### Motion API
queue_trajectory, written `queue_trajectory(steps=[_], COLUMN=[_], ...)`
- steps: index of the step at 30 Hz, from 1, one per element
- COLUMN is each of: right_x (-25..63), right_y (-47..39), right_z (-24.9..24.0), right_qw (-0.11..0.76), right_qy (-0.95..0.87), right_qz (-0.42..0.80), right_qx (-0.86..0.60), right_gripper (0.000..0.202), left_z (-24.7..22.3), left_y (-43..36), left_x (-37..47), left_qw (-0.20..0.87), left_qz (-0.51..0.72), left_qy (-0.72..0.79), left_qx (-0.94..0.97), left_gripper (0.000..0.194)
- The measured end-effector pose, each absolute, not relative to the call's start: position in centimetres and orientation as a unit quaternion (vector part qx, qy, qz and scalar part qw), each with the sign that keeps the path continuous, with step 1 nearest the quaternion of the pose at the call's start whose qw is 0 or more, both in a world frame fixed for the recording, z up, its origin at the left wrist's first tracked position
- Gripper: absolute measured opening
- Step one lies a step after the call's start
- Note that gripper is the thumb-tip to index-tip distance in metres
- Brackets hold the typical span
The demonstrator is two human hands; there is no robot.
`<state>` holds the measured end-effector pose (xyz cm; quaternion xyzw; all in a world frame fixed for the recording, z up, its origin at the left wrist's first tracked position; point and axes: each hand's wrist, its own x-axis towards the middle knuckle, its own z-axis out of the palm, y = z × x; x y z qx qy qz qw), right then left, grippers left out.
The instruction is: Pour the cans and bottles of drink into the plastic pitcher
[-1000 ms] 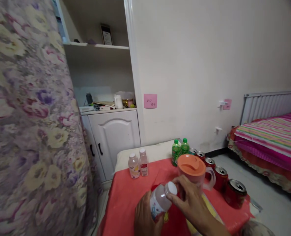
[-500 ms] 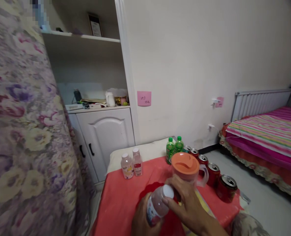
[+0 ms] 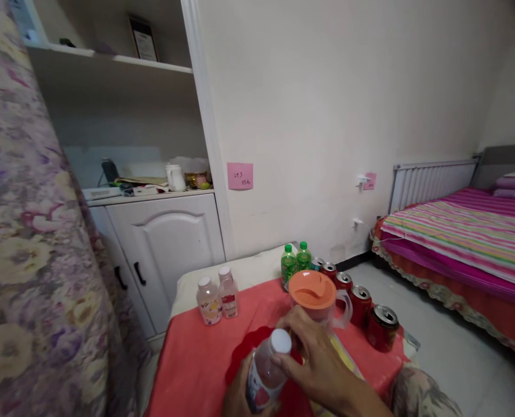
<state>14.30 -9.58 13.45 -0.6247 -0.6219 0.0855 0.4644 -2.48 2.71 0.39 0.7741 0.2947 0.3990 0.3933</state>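
Observation:
A clear plastic bottle with a white cap and a printed label is tilted in front of me. My left hand is wrapped round its lower body. Thumb and fingers of my right hand are at the white cap, gripping it from the right side. Under the bottle, a red scalloped tray partly shows. Just beyond my right hand stands a clear pitcher with an orange lid. Two similar capped bottles, one with a yellow print and one with a red label, stand upright at the left.
Two green bottles stand at the back of the red-covered table. A row of several drink cans runs along its right side. A floral curtain hangs at left, and a bed is at right.
The view has turned to the right, so the table things sit further left. Both hands still hold the bottle, which looks slightly more upright, with the cap still on it.

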Motion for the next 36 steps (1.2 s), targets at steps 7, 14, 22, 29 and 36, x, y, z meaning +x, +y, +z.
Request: queue_trajectory(steps=[7,14,22,29,36], right_x=[14.7,14.6,14.8,14.8,14.7], right_y=[-9.7,-9.5,-9.3,-9.3,-9.4], right_z=[12.9,12.6,12.2,12.1,12.2], right_qw=[0.480,0.501,0.533,0.534,0.584], right_qy=[-0.661,-0.659,-0.635,-0.653,-0.623], right_qz=[0.094,0.106,0.122,0.148,0.161], right_qx=[-0.570,-0.551,-0.546,-0.516,-0.494], right_gripper=[0.046,0.041,0.037,0.047,0.035], left_z=[0.7,0.8,0.6,0.6,1.8], left_y=[2.5,2.1,1.8,1.7,1.1], left_x=[-2.4,-2.4,-2.5,-2.5,-2.3], left_qw=[0.430,0.460,0.470,0.485,0.524], left_qz=[0.375,0.379,0.374,0.374,0.368], left_qy=[0.308,0.308,0.303,0.291,0.264], left_qx=[0.761,0.741,0.740,0.735,0.722], left_gripper=[0.066,0.065,0.070,0.071,0.075])
